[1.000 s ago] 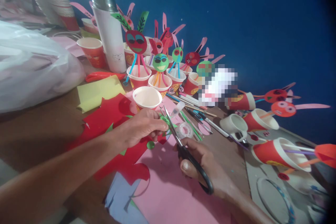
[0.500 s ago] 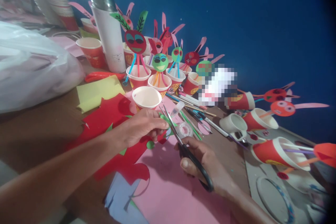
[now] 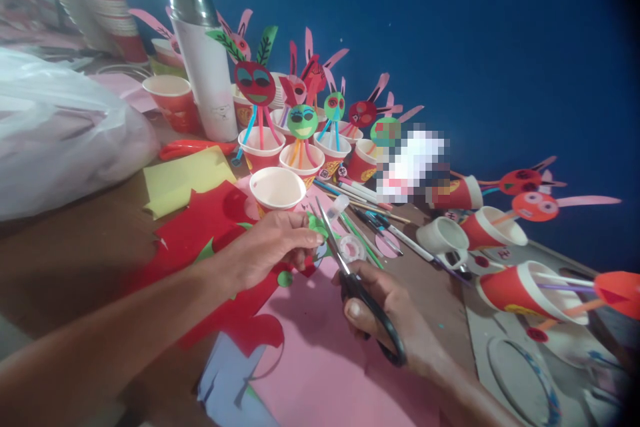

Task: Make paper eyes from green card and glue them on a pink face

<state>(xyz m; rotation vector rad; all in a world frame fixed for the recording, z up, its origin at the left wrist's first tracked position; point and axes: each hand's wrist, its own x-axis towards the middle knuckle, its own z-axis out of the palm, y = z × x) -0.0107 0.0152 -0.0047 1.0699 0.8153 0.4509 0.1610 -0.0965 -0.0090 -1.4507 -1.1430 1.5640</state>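
Between thumb and fingers, my left hand [image 3: 275, 243] pinches a small piece of green paper [image 3: 317, 223]. My right hand [image 3: 383, 310] grips a pair of scissors [image 3: 370, 303] by its black handles, with the blades pointing up and away beside the green paper. The blades look nearly closed along the paper's right edge. Under my hands lie a pink sheet [image 3: 325, 347] and cut red paper [image 3: 215, 233]. A small green paper disc [image 3: 285, 279] rests just below my left fingers. A roll of clear tape [image 3: 351, 248] sits behind the blades.
Paper cups with paper-faced figures, such as a red cup [image 3: 260, 160], stand along the blue wall. A white flask [image 3: 205, 80] and a plastic bag [image 3: 65, 133] are at left. Pens and a marker [image 3: 410, 240] lie behind my hands. A white mug [image 3: 443, 237] stands at right.
The scissor blades have come closer together at the green paper. Both hands keep nearly the same place, and the view has shifted slightly.
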